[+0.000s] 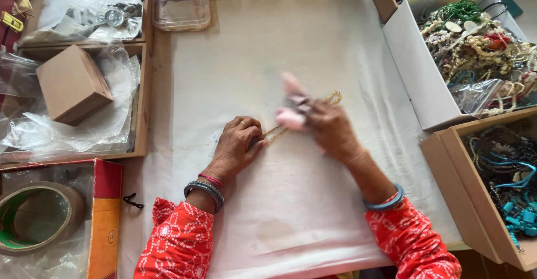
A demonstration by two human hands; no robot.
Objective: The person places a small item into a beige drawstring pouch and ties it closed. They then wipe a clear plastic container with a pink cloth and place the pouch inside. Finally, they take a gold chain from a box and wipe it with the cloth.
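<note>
The gold bead chain (305, 114) lies stretched across the white cloth (335, 44) on the tabletop between your hands. Your left hand (238, 144) pins its near end, grip closed on it. Your right hand (324, 123), blurred, holds a pink cloth (291, 116) over the chain. White box of beaded necklaces (417, 72) sits to the right.

Both arms wear red sleeves (179, 240) printed with small white dot patterns. The left hand (238, 144) has a gold ring (243, 124) on one finger, and its wrist carries a pink-red thread (210, 179) above stacked grey bangles (205, 193). The right hand (330, 128) is blurred; its wrist bears one blue-grey bangle (386, 202).
</note>
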